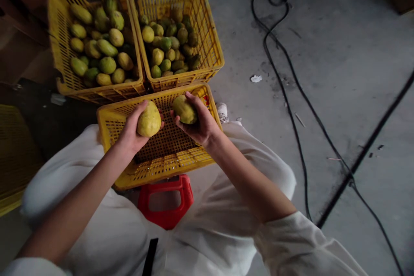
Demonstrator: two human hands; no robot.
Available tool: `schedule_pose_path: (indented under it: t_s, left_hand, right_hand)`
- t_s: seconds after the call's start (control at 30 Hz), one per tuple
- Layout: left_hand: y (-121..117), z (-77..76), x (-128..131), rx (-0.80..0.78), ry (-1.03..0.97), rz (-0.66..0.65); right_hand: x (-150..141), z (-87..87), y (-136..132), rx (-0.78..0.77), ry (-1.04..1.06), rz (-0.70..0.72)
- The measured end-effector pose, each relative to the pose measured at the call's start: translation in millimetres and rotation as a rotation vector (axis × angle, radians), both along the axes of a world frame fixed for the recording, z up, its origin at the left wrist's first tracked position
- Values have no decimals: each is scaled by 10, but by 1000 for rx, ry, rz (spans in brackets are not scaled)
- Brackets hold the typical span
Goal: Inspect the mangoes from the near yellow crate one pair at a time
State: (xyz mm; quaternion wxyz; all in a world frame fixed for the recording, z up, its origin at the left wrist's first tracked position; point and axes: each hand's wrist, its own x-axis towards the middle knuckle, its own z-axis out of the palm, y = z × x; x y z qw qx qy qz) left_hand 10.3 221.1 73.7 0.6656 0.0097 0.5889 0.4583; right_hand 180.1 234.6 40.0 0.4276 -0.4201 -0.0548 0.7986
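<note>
My left hand (131, 127) is wrapped round a plump yellow fruit (149, 119), whose exact kind I cannot make out. In my right hand (203, 124) is a darker greenish-yellow fruit (185, 109), gripped between thumb and fingers. Both hands hover over a yellow slotted plastic crate (174, 161) between my knees, and its visible floor is bare. Just beyond it stand two more yellow crates side by side. The left crate (53, 30) holds many yellow and green fruits (107, 65), and the right crate (207, 30) holds a lower heap of similar fruits (174, 43).
A red plastic stool (186, 198) shows between my legs. Black cable (291, 125) loops across the concrete floor (339, 51) on the right, with scraps of litter around it. Another yellow crate (16, 151) is at the left edge, and cardboard boxes (29, 17) stand in shadow at the upper left.
</note>
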Motion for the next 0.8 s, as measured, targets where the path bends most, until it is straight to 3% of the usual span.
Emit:
schedule_pose_path:
  t_s: [0.27, 0.6, 0.8]
  left_hand:
    - [23, -13, 6, 7, 44, 135]
    - [47, 73, 20, -91, -65, 83]
    - [28, 86, 34, -14, -63, 80]
  right_hand:
    - [-66, 79, 0, -52, -15, -89]
    - [-35, 201, 25, -48, -91, -67]
    - [-47, 150, 13, -31, -96, -140]
